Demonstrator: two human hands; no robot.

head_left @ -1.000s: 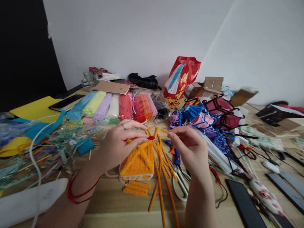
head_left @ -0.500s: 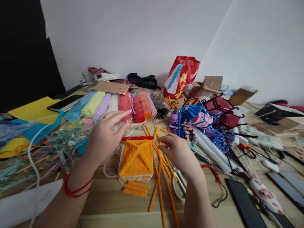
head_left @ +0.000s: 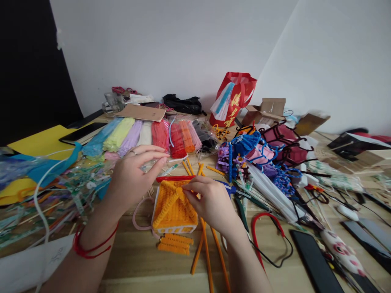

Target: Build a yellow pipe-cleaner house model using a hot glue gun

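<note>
An orange and white house-like piece (head_left: 174, 207) with a raised cross on its roof rests on the wooden table (head_left: 131, 264). My right hand (head_left: 209, 199) is over its right side, thumb and fingers close together near the roof's peak; whatever they hold is too small to tell. Up and to the left of the piece hovers my left hand (head_left: 134, 173), fingers apart and holding nothing. Along the roof's back edge lies a red strip (head_left: 174, 178). Short orange zigzag strips (head_left: 174, 243) sit in front, and long orange stems (head_left: 207, 256) lie to the right, partly under my right hand.
Bundles of coloured stems (head_left: 152, 136) lie behind. Right of centre are blue and purple fuzzy pieces (head_left: 253, 150), a red-handled tool or cord (head_left: 256, 228) and a black phone (head_left: 314, 258). Plastic wrappers (head_left: 67, 191) spread at left. A red bag (head_left: 233, 99) stands at the back.
My right hand has moved left, from above the orange stems to over the roof's right side. My left hand is nearly where it was.
</note>
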